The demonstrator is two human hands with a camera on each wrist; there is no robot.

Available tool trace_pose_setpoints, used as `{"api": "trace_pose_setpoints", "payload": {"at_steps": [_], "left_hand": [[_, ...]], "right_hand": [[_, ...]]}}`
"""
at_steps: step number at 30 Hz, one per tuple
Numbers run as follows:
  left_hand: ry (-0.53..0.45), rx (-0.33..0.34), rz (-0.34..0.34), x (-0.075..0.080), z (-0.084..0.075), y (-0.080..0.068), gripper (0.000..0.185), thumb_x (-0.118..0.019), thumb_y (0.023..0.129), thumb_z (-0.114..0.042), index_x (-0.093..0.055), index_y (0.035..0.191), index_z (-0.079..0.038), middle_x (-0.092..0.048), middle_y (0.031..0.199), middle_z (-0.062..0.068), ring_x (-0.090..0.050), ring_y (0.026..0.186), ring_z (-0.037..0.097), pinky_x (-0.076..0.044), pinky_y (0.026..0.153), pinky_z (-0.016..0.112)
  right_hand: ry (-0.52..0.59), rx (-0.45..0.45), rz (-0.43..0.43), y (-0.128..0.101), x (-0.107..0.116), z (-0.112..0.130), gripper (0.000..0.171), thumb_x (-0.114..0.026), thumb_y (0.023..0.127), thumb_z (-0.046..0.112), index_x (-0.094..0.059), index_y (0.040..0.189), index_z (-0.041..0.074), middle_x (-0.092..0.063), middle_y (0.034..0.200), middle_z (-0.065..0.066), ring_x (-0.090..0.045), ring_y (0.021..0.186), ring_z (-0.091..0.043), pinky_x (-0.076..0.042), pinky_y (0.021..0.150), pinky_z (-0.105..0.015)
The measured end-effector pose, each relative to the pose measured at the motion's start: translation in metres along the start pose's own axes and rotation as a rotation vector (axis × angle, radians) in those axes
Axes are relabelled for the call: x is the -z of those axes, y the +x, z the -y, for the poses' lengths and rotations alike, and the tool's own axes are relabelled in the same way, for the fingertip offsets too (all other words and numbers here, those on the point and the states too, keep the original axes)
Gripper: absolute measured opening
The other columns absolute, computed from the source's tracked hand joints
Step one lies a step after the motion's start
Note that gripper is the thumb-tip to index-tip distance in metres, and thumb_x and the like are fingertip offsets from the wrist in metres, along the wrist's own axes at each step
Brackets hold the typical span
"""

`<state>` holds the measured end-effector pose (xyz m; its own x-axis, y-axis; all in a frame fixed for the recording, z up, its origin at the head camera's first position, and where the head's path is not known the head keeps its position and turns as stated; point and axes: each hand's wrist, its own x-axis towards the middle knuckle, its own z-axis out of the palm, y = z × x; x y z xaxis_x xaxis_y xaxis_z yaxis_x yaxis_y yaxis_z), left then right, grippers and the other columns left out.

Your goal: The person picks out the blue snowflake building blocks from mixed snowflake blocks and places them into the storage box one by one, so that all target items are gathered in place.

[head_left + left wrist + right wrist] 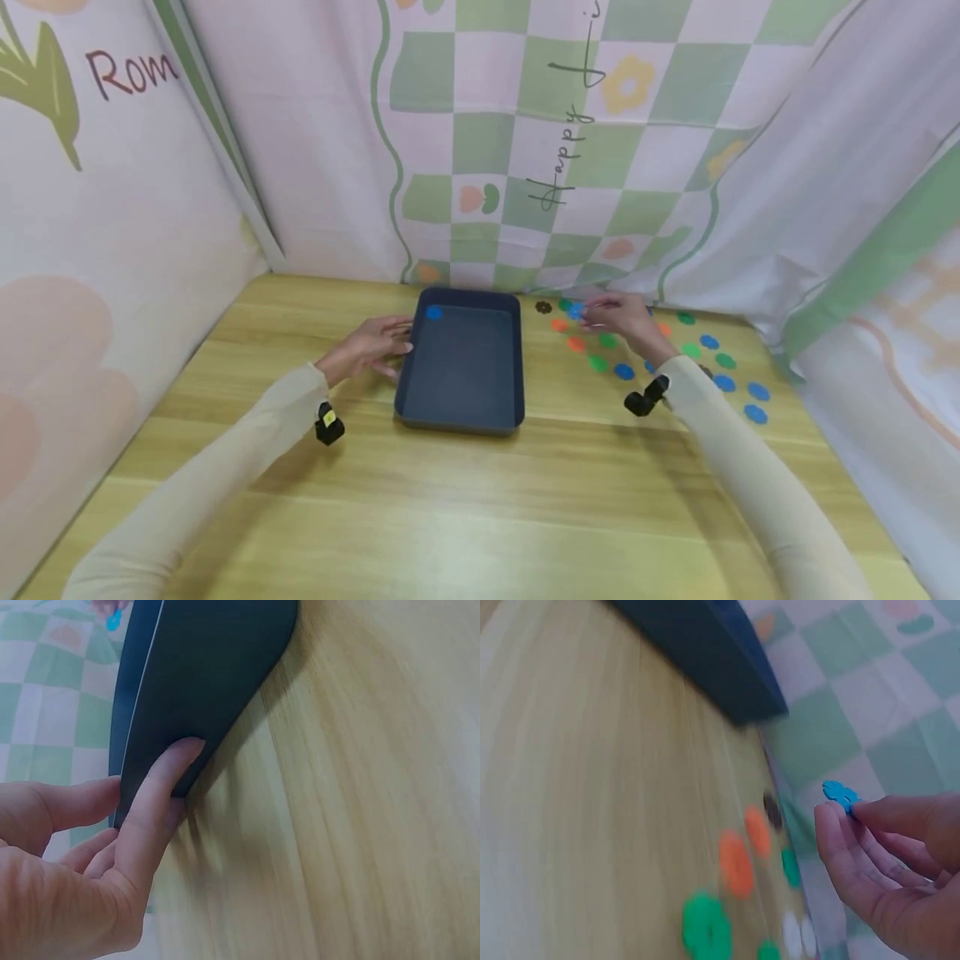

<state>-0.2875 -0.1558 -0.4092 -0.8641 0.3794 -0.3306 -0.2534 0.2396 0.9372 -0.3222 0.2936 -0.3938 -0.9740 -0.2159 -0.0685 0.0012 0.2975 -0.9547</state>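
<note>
So, right hand (900,862): fingertips pinch a small blue flower-shaped plastic chip (841,795) (lifted above the wooden table (480,500)).
Left hand (90,847): straight fingers press the dark blue rectangular tray (202,667) wall.

Head view: high, looking forward and down over the whole table (480,500), the tray (461,417) central, curtains behind.
Left wrist view: close beside the left hand (82,862), facing along the tray (202,682) wall.
Right wrist view: close behind the right hand (900,862), facing the tray (705,652) corner.
Shared: tray, table, checked curtain in all three.
</note>
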Motion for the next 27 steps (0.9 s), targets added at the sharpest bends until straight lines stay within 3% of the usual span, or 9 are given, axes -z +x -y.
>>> {"api": "trace_pose_setpoints", "payload": {"at_steps": [9, 18, 27], "left_hand": [[0.010, -0.001, 0.003, 0.001, -0.001, 0.000, 0.070, -0.057, 0.105, 0.002, -0.025, 0.167, -0.007, -0.025, 0.171, 0.020, -0.045, 0.146, 0.045, -0.068, 0.076, 0.039], [-0.005, 0.015, -0.015, -0.002, 0.000, 0.003, 0.070, -0.058, 0.105, 0.001, -0.026, 0.167, -0.010, -0.026, 0.171, 0.019, -0.046, 0.145, 0.044, -0.068, 0.075, 0.039], [-0.020, 0.007, 0.001, 0.000, 0.004, 0.003, 0.070, -0.057, 0.105, 0.001, -0.025, 0.167, -0.009, -0.024, 0.171, 0.023, -0.048, 0.144, 0.045, -0.068, 0.069, 0.033]], "right_hand": [[0.148, -0.060, 0.028, 0.026, -0.051, 0.024, 0.037, -0.062, 0.103, -0.001, -0.054, 0.134, -0.020, -0.079, 0.094, -0.005, -0.079, 0.089, -0.018, -0.059, 0.101, -0.046], [0.137, -0.049, 0.070, 0.048, -0.099, 0.040, 0.031, -0.061, 0.104, -0.002, -0.060, 0.130, -0.018, -0.074, 0.115, -0.028, -0.078, 0.082, -0.014, -0.052, 0.108, -0.058], [0.163, -0.049, 0.109, 0.066, -0.135, 0.043, 0.029, -0.060, 0.104, -0.003, -0.062, 0.127, -0.021, -0.076, 0.109, -0.028, -0.077, 0.078, -0.015, -0.059, 0.100, -0.051]]}}
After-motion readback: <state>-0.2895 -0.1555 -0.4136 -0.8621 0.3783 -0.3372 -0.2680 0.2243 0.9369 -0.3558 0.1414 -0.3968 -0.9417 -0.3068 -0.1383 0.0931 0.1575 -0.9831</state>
